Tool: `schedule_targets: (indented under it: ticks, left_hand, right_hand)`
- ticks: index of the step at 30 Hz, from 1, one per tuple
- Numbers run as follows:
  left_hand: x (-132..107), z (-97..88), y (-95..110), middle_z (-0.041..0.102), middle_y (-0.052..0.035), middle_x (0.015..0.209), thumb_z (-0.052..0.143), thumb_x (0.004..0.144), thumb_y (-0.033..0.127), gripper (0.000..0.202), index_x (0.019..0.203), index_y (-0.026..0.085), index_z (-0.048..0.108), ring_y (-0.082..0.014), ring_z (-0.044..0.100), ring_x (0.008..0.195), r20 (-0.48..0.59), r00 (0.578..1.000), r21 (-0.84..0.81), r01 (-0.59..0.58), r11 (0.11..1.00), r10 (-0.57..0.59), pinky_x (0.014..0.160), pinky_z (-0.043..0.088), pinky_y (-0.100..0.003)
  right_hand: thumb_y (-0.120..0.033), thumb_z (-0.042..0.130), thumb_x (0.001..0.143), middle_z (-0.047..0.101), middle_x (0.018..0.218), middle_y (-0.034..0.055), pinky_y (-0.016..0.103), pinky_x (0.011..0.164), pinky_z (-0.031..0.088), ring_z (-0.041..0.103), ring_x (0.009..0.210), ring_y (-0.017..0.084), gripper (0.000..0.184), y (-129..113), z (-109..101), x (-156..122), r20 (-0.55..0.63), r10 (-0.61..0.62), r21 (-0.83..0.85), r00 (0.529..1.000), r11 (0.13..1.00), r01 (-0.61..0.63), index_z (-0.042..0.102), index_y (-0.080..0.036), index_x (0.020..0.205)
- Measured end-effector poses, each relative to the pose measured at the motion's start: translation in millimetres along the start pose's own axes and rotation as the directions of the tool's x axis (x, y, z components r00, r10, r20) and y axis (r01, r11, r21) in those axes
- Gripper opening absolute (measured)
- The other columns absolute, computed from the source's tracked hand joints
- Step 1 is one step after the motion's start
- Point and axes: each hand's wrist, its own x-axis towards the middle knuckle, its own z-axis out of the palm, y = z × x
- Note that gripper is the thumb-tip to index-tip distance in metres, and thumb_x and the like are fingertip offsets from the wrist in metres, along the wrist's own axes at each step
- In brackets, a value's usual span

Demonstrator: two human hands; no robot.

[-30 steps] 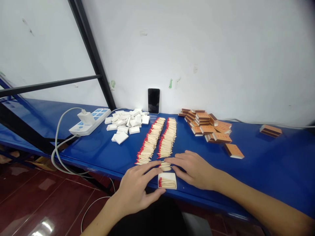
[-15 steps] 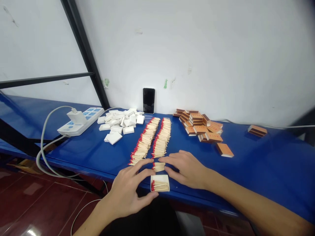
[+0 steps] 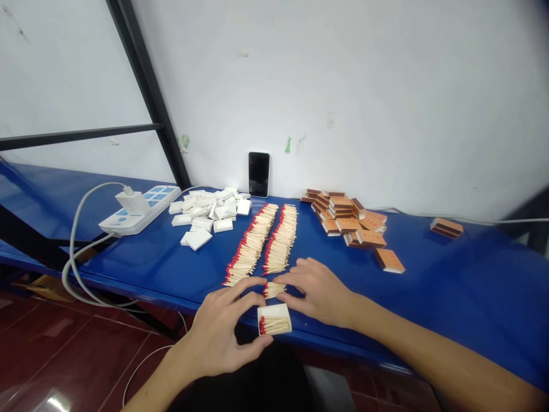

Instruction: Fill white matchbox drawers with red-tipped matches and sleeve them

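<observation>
Left hand (image 3: 223, 326) gripped a match tray (image 3: 277, 311).
The right hand (image 3: 321, 293) partly hid a match bunch (image 3: 273, 290); whether it gripped was unclear.

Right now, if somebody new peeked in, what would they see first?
Probably the two long rows of red-tipped matches in the middle of the blue table. Next, the small white tray in the left grip at the near edge, partly filled with matches. A heap of white pieces lies left of the rows, a pile of orange boxes right.
</observation>
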Motion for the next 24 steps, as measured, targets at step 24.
schedule_targets:
  ticks: [24]
  left_hand:
    - [0.3, 0.3, 0.8, 0.063, -0.0042, 0.137, 0.071, 0.078, 0.040, 0.029, 0.104, 0.028, 0.064, -0.0285, 0.070, 0.109, 0.011, 1.000, 0.004, 0.014, 1.000, -0.014, 0.084, 0.056, -0.039]
  right_hand:
    - [-0.032, 0.049, 0.103, 0.075, 0.094, 0.0015, 0.035, 0.084, 0.034, 0.065, 0.087, 0.021, 0.022, 1.5, 4.9, -6.6, -0.021, -0.016, -0.042, 1.000, 0.999, 0.015, 0.069, -0.024, 0.109]
